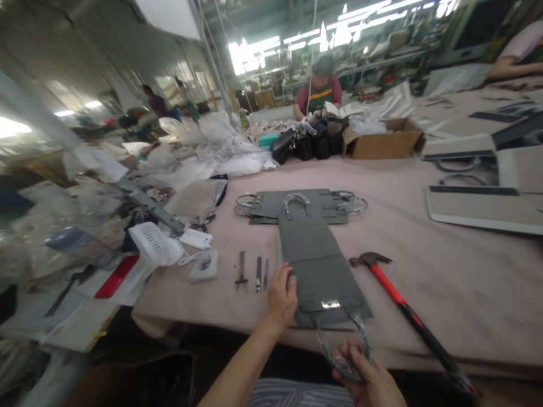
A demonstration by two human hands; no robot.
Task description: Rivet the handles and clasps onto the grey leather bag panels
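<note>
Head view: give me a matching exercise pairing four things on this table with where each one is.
Things:
1 hammer
2 cardboard box
3 wrapped handle
4 small tools

Places:
A in the grip of the right hand, at the near edge of the table
B far side of the table, beside the black bags
C lying right of the grey panel
D lying just left of the left hand, which rests on the grey panel

Pairs: 1-C, 2-B, 3-A, 4-D.
</note>
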